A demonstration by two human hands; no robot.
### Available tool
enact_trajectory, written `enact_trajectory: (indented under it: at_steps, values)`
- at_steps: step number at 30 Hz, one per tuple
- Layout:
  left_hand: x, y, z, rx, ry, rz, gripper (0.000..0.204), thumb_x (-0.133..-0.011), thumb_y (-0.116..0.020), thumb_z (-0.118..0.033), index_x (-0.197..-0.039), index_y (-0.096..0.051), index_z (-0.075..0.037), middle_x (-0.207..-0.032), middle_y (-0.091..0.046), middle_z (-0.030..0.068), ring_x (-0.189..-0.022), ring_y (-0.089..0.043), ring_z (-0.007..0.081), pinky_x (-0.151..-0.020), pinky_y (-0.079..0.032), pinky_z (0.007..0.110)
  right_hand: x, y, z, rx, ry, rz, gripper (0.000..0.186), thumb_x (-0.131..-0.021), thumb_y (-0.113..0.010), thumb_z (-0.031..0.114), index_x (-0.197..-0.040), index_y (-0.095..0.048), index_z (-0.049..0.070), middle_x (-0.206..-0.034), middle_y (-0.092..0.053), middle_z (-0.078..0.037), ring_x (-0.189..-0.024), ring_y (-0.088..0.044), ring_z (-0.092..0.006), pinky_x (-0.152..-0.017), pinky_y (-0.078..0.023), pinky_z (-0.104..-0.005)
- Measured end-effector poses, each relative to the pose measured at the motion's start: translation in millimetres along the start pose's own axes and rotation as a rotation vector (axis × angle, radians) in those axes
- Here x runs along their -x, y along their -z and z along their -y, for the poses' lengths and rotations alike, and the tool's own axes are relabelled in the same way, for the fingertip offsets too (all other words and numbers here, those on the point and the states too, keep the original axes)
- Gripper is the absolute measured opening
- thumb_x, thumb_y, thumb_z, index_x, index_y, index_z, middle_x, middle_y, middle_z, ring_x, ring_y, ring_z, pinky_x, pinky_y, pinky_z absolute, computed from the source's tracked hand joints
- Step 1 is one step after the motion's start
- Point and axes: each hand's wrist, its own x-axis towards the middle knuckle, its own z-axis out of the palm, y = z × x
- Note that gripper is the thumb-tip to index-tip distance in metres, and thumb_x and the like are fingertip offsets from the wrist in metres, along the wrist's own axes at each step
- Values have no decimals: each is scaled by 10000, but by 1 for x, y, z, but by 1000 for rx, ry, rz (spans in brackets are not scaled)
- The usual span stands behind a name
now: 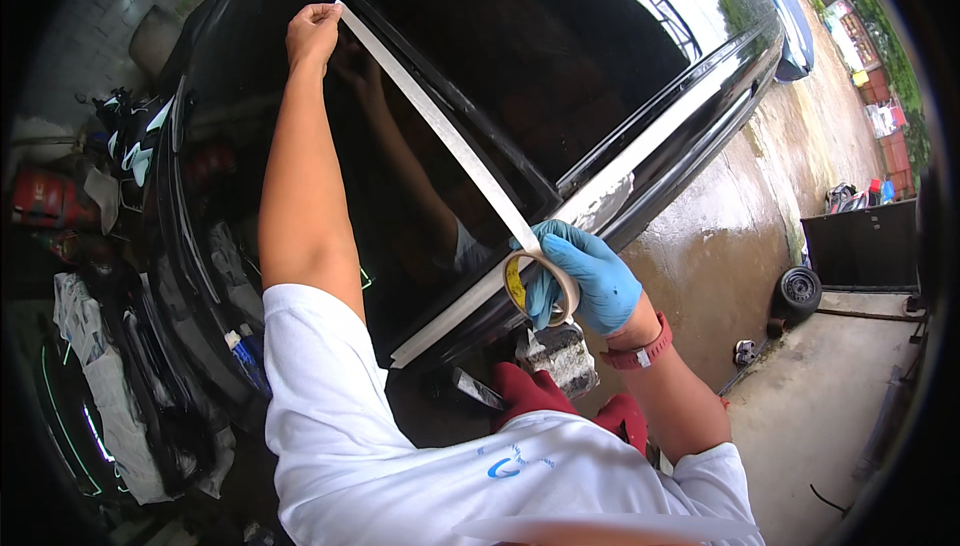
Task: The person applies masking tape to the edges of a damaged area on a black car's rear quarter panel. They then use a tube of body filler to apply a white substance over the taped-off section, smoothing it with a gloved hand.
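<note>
From my remote seat I have the left hand (pixel 315 36) at 11 o'clock, bare, its fingertips closed narrow on the far end of a tape strip (pixel 430 111). The right hand (pixel 595 281), in a blue glove, sits just off the middle toward 4 o'clock, curled around the tape roll (pixel 516 284) with fingers through its core. I judge the wide spread of the hands serves to pull the strip taut: one end is pinned, while the roll acts as a handle and sets the angle. The strip runs from the left fingertips toward 5 o'clock, beside a dark seam (pixel 450 96) of the glossy black car (pixel 270 76); that seam looks like the guide for its line. Whether the strip touches the panel along its length, I cannot tell.

The tape looks pale and matte, narrow, flat and straight, with no kink that I can make out. The roll is cream outside and yellow within its core, tilted in the grip. A pale, patchy band (pixel 660 131) follows the car's edge toward 2 o'clock.
</note>
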Motion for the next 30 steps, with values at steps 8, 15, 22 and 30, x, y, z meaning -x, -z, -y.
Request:
enact_trajectory:
  at_steps: [8,15,22,30]
  values:
    - [-52,-7,-1,-79,48,-74,197,-937,-832,-245,-964,-779,-57,-893,-761,36,-717,-702,117,-675,-588,291,-54,-18,18,-131,10,55,330,-1127,-558,363,-1216,-602,48,-777,-731,-112,-580,-707,-156,-538,-563,-246]
    - [-79,-4,-6,-202,69,-22,205,-951,-820,-249,-970,-774,-51,-944,-755,23,-800,-707,111,-731,-635,271,-86,-20,17,-152,-28,73,292,-1131,-548,351,-1169,-594,65,-759,-722,-108,-572,-697,-162,-534,-557,-254]
    - [-91,-4,4,-177,62,17,201,-937,-834,-250,-966,-777,-59,-921,-743,3,-788,-678,98,-731,-608,253,-91,-17,18,-130,-52,14,280,-1128,-552,340,-1155,-602,66,-769,-714,-89,-607,-705,-153,-538,-558,-255]
    - [-95,-4,0,-165,112,61,199,-933,-836,-254,-947,-773,-66,-960,-760,8,-845,-693,102,-770,-606,252,-92,-16,17,-117,-86,16,281,-1111,-593,335,-1141,-608,56,-797,-710,-70,-610,-706,-147,-525,-557,-252]
